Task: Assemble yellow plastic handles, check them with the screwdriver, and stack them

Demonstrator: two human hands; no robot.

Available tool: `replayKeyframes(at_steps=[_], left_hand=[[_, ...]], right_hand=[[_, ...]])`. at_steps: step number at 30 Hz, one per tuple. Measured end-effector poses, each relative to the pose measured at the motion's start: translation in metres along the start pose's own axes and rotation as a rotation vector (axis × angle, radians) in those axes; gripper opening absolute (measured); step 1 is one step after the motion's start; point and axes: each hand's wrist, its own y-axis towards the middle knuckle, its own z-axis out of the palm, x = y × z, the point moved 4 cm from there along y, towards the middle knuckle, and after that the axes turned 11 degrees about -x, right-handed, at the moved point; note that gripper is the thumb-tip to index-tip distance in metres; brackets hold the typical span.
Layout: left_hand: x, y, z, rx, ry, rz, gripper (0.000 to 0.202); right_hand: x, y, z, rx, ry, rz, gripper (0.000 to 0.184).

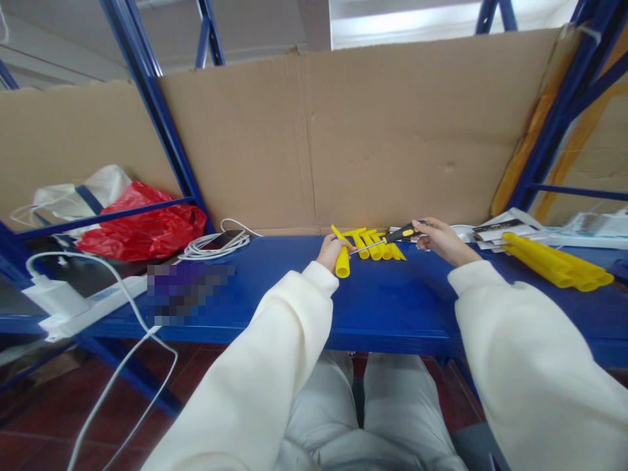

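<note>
My left hand [330, 250] is closed around a yellow plastic tube-like piece [342, 267], its open round end facing me. In my right hand [440, 239] is a screwdriver [403, 233] with a black and yellow handle. Its thin metal shaft points left, and the tip reaches the side of the yellow piece by my left fingers; whether it is inside cannot be made out. Just behind the shaft, several similar yellow pieces [377, 251] lie in a row on the blue table [392, 307].
At the right lie several longer yellow tubes [554, 261] beside papers [510, 227]. Leftward are a coiled white cable [216, 244], a red plastic bag [142, 222] and a power strip [98, 307] with a charger. A cardboard panel [392, 131] stands along the back between blue posts.
</note>
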Motion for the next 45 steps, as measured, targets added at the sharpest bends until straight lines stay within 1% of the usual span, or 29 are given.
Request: replayKeyframes(at_steps=[3,6,12,16,19,23,27,34,39,45], left_hand=[[0.003,0.002,0.000,0.010,0.008,-0.004,0.064],[0.005,0.001,0.001,0.015,0.029,-0.023,0.066],[0.002,-0.004,0.002,0.038,0.099,-0.038,0.068],[0.003,-0.002,0.001,0.057,0.123,-0.033,0.071],[0.005,0.000,0.001,0.072,0.126,-0.021,0.073],[0.006,0.000,0.002,0.096,0.148,-0.012,0.071],[0.005,-0.001,0.003,0.120,0.205,-0.001,0.067],[0.008,0.000,0.004,0.145,0.238,-0.015,0.073],[0.010,-0.001,0.005,0.122,0.255,0.001,0.070],[0.013,-0.001,0.005,0.103,0.237,0.013,0.072]], right_hand=[[0.005,0.004,-0.006,-0.141,0.193,-0.025,0.042],[0.010,0.007,-0.016,-0.284,0.304,-0.053,0.041],[0.017,0.004,-0.031,-0.531,0.396,-0.064,0.030],[0.028,-0.009,-0.033,-0.702,0.436,-0.093,0.024],[0.034,-0.018,-0.032,-0.786,0.465,-0.053,0.022],[0.038,-0.024,-0.032,-0.819,0.528,-0.034,0.020],[0.037,-0.023,-0.032,-0.855,0.609,-0.046,0.018],[0.034,-0.020,-0.032,-0.837,0.713,-0.016,0.019],[0.038,-0.026,-0.028,-0.827,0.730,0.050,0.020],[0.041,-0.028,-0.026,-0.834,0.710,0.036,0.021]])
